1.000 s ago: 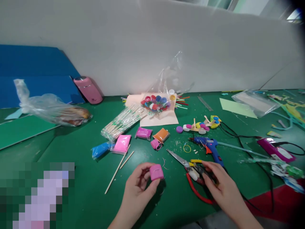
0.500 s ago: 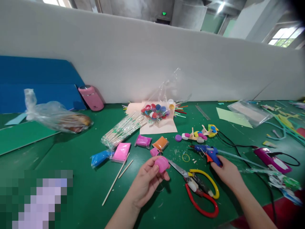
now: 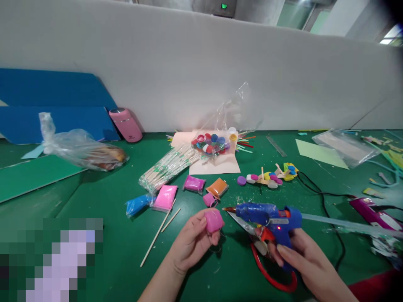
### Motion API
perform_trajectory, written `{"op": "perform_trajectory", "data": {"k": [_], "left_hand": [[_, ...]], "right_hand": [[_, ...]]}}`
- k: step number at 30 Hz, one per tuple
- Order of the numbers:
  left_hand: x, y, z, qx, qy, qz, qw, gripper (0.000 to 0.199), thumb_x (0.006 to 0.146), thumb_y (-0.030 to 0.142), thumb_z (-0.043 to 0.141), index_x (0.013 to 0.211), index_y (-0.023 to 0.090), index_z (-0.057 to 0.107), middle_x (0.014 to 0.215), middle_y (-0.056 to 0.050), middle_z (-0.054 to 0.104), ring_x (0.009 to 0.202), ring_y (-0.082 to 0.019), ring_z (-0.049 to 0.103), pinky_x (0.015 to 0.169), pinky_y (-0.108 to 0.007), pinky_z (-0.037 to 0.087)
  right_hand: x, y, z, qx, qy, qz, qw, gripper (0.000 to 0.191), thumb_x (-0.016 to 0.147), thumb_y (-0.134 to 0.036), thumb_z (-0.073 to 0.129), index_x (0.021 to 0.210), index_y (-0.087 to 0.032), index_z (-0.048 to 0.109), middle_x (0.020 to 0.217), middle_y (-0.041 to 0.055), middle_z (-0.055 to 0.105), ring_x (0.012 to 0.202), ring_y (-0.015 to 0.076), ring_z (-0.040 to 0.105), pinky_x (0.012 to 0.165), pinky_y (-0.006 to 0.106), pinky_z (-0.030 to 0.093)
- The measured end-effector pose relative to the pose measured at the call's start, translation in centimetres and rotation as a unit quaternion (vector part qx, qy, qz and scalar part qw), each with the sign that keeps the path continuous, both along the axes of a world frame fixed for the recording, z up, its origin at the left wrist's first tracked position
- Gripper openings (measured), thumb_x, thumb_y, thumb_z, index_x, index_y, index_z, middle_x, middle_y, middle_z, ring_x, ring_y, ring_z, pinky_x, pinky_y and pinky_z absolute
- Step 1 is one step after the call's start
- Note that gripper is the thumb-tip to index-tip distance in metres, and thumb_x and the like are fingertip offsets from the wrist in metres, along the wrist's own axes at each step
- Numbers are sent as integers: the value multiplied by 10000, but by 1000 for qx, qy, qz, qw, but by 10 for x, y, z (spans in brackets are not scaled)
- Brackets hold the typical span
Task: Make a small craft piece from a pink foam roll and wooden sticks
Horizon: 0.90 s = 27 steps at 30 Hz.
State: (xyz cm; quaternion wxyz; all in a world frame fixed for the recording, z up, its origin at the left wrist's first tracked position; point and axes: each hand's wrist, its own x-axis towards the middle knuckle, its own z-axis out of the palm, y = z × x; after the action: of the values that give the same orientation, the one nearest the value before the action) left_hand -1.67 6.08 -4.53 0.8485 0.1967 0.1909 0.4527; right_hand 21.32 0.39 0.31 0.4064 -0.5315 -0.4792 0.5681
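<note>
The left hand [image 3: 192, 243] pinches a pink cap [image 3: 214, 220] in its fingers, just above the green surface [image 3: 103, 201] near its front edge. The right hand [image 3: 302, 262] is wrapped around the grip of the blue glue gun [image 3: 270, 218], nozzle aimed at the cap and close to it; a bead on the tip may be glue, too small to tell. A steady cap and a light trigger squeeze would serve best. Scissors [image 3: 270, 274] lie directly beneath the gun; open room lies left of the wooden sticks [image 3: 159, 233].

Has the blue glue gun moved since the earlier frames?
Yes. The glue gun now sits lifted in the right hand above the scissors, nearer the pink piece.
</note>
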Motion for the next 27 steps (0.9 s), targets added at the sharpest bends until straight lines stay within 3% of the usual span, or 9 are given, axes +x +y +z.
{"op": "perform_trajectory", "data": {"k": [4, 10, 14, 21, 27], "left_hand": [[-1, -2, -1, 18, 9, -14, 1000, 278, 757, 212, 557, 1000, 81, 596, 674, -64, 596, 505, -107, 531, 504, -207, 365], [-3, -1, 2, 17, 11, -19, 1000, 300, 741, 209, 579, 1016, 90, 596, 645, -55, 594, 508, -102, 519, 525, -214, 353], [-4, -1, 3, 11, 18, -22, 1000, 302, 733, 211, 588, 1013, 98, 600, 677, -52, 597, 498, -102, 522, 511, -218, 351], [-4, -1, 3, 11, 27, -24, 999, 302, 721, 215, 604, 1006, 117, 607, 724, -56, 604, 517, -103, 526, 516, -221, 357], [-5, -2, 1, 13, 30, -19, 999, 314, 707, 218, 620, 1005, 119, 610, 737, -60, 607, 512, -98, 514, 519, -224, 349]], "right_hand": [[3, -9, 5, 45, -97, 4, 994, 253, 794, -276, 531, 1041, -235, 501, 812, 39, 638, 663, 162, 604, 588, 222, 506], [7, -16, 7, 97, -219, 35, 970, 257, 797, -259, 516, 1053, -272, 532, 805, 12, 652, 755, 165, 626, 657, 173, 507], [5, -19, 7, 70, -243, 60, 966, 276, 811, -305, 478, 1073, -244, 541, 791, 32, 665, 700, 177, 636, 579, 178, 518], [-2, -18, 14, 36, -252, 19, 967, 260, 766, -351, 527, 985, -239, 610, 829, 42, 691, 671, 186, 650, 551, 188, 527], [-8, -15, 19, 3, -228, -13, 973, 298, 722, -396, 561, 961, -240, 648, 902, 61, 699, 782, 253, 651, 595, 258, 549]]}}
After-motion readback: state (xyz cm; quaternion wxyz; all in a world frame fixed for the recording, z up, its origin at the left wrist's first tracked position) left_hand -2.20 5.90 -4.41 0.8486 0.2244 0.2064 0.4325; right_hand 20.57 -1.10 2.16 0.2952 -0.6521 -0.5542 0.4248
